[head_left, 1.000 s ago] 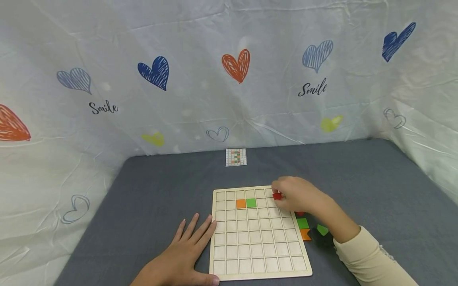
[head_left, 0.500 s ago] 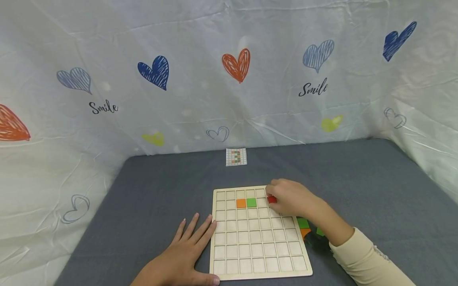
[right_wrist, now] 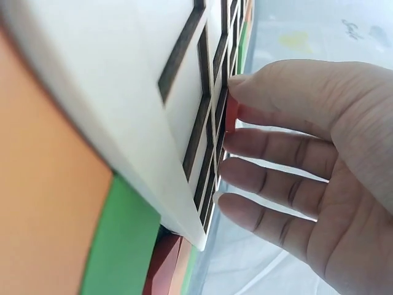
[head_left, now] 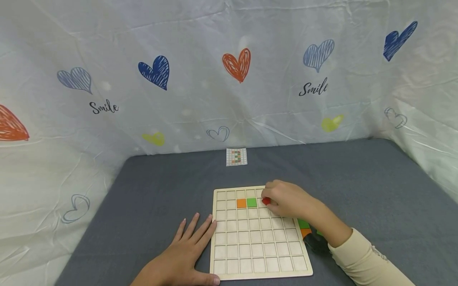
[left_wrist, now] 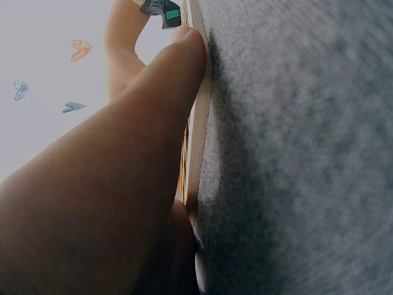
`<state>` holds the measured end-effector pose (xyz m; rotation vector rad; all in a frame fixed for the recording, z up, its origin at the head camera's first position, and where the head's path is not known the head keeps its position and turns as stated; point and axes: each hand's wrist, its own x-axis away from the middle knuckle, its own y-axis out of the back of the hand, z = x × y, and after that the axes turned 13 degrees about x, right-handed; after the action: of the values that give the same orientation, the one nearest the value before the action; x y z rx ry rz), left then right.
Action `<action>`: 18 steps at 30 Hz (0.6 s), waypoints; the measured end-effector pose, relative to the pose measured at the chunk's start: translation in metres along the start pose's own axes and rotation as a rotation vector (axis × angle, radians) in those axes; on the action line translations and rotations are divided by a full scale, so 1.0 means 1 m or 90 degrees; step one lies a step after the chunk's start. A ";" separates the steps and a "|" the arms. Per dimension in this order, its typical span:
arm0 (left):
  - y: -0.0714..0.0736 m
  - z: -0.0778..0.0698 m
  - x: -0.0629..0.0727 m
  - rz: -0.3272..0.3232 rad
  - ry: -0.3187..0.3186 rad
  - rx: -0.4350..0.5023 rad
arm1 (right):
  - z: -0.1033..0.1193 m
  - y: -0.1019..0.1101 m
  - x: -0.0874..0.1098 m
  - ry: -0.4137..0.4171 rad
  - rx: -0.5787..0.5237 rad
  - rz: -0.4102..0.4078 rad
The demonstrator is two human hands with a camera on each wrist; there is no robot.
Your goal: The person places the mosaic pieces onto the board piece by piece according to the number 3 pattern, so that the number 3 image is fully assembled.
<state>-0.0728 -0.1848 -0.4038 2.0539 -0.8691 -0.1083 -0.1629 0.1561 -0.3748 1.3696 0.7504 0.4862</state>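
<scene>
A pale wooden grid board lies on the grey cloth. An orange square tile and a green square tile sit side by side in its second row from the far edge. My right hand pinches a red tile between thumb and fingers, just right of the green one; the right wrist view shows the red tile at the board's surface. With fingers spread straight, my left hand rests at the board's left edge, fingertips and thumb touching it.
Loose green tiles and an orange tile lie against the board's right edge, partly hidden by the right arm. A small printed grid card lies beyond the board. A white curtain with hearts hangs behind the table.
My right hand has moved left and slightly nearer over the board with the red tile, toward the green tile. The left hand and the board have stayed put.
</scene>
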 end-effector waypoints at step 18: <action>-0.001 -0.001 0.000 -0.004 0.008 -0.011 | 0.001 0.000 -0.002 0.024 -0.014 0.001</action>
<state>-0.0717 -0.1838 -0.4043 2.0398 -0.8519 -0.1065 -0.1637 0.1540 -0.3742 1.3439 0.7733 0.5205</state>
